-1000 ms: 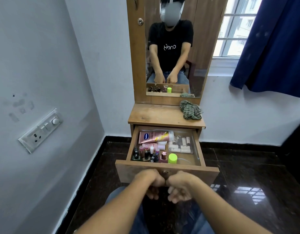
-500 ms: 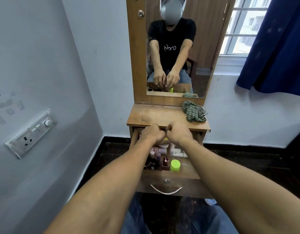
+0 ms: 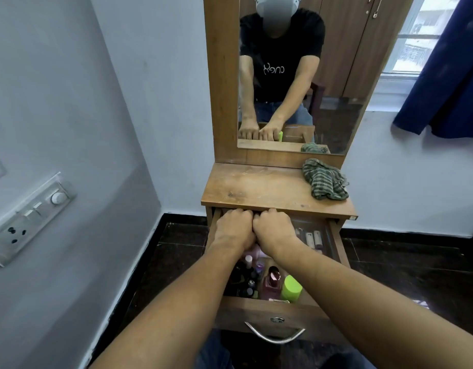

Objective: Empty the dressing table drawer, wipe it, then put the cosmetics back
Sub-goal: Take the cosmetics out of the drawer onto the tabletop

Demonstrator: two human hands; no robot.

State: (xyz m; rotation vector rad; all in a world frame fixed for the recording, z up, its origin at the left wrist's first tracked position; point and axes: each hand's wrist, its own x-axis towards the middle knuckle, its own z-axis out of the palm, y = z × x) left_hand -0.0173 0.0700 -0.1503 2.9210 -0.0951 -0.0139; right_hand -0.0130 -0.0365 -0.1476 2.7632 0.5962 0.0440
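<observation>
Reaching into the open drawer (image 3: 278,312) at lower centre of the frame, the left hand (image 3: 234,230) and right hand (image 3: 274,229) sit side by side, touching, at the drawer's far end under the tabletop (image 3: 264,187) edge. Both sets of fingers are curled down out of sight; whether they hold anything cannot be told. Cosmetics remain in the drawer: dark bottles (image 3: 246,283) at the near left, a pink bottle (image 3: 272,282) beside a green cap (image 3: 291,287), small tubes (image 3: 312,238) at the far right. A striped cloth (image 3: 326,179) lies on the tabletop's right rear corner, below the mirror (image 3: 296,75).
</observation>
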